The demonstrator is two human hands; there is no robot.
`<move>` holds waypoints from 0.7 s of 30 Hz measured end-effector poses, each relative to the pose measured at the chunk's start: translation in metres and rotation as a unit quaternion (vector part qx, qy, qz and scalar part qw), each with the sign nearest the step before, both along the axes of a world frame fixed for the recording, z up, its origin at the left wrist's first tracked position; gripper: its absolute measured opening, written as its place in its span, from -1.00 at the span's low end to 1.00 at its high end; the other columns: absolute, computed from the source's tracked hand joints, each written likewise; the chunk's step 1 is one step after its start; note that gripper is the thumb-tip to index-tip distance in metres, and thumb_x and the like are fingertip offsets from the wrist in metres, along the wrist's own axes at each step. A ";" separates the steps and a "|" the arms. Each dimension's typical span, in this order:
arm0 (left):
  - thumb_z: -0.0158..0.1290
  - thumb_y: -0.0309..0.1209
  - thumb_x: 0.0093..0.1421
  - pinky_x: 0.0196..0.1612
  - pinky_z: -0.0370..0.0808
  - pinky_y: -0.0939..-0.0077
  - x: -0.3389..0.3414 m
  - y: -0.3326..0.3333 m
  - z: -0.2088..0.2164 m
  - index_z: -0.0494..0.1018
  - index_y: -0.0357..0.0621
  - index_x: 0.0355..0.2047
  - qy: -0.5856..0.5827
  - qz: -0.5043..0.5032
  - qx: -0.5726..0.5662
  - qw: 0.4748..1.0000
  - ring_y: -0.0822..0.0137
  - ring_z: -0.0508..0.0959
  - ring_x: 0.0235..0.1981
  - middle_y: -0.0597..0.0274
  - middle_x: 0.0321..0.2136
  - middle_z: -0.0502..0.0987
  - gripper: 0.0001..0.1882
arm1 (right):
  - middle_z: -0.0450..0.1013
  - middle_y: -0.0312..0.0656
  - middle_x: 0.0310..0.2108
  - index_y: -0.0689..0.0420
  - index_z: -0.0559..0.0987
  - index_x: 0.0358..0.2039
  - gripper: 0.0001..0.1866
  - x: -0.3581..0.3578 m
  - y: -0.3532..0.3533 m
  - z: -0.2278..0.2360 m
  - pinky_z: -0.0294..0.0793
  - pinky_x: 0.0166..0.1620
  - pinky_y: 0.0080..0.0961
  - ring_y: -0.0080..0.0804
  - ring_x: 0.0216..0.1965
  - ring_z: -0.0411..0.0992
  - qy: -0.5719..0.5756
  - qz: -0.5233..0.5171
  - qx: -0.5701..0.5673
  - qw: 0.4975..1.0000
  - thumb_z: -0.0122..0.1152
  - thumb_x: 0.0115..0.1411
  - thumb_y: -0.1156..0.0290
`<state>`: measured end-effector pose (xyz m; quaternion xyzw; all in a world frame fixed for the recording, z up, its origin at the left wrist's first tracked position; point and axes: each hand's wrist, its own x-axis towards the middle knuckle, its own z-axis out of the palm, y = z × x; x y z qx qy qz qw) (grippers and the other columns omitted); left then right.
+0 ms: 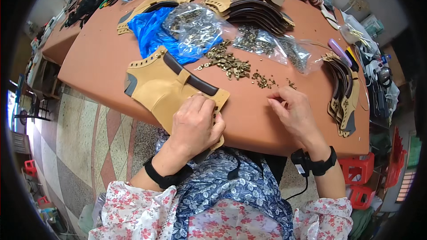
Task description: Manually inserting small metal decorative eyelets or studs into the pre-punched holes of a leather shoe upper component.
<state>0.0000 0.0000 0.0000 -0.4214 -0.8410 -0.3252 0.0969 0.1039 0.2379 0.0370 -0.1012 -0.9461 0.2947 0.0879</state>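
My left hand (pixel 194 125) is closed around the near edge of a tan leather boot upper (pixel 161 90), which has a dark brown padded collar and a row of eyelet holes. The piece lies partly on the table and partly over its front edge. To the right, my right hand (pixel 294 109) is held just above the table with thumb and index finger pinched together; anything between them is too small to make out. Beyond its fingertips lie tiny brass rivets (pixel 262 81). Next to these is a heap of larger brass lace hooks (pixel 230 65).
Bags of metal fittings (pixel 255 40) and a blue plastic bag (pixel 153 33) lie behind the heaps. Stacked uppers (pixel 255 13) stand at the back, more uppers (pixel 342 91) at the right edge. A purple-handled tool (pixel 339 51) is near them. Red stools (pixel 358 169) stand below right.
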 end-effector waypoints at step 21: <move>0.18 -0.50 0.12 -0.21 0.45 0.24 -0.008 -0.008 0.001 0.59 -0.23 -0.30 -0.024 -0.003 0.054 0.998 0.10 0.54 -0.30 0.14 -0.40 0.56 -0.87 | 0.53 -0.03 -0.33 0.19 0.60 -0.24 -0.86 -0.037 -0.068 -0.026 0.54 -0.25 -0.16 0.00 -0.34 0.53 0.156 0.049 -0.015 0.986 0.19 0.22 0.44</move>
